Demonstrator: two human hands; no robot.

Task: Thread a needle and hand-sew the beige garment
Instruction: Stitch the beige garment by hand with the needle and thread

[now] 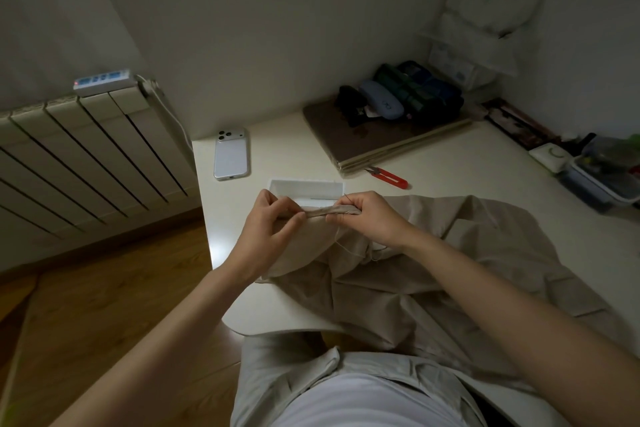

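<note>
The beige garment (pixel 433 274) lies crumpled over the white table (pixel 294 149) and hangs toward my lap. My left hand (pixel 266 225) pinches a folded edge of the garment, raised a little above the table. My right hand (pixel 367 218) grips the same edge just to the right, fingers curled round the fabric. A thin dark needle (pixel 347 199) sticks up between the right thumb and forefinger. A pale thread (pixel 341 243) trails down from under the right hand across the cloth.
A small white tray (pixel 306 188) sits just behind my hands. Red thread snips (pixel 388 177) lie to its right, a white phone (pixel 231 154) to its left. Stacked boards with cases (pixel 388 128) and plastic boxes (pixel 602 173) fill the back right. A radiator (pixel 86 156) stands on the left.
</note>
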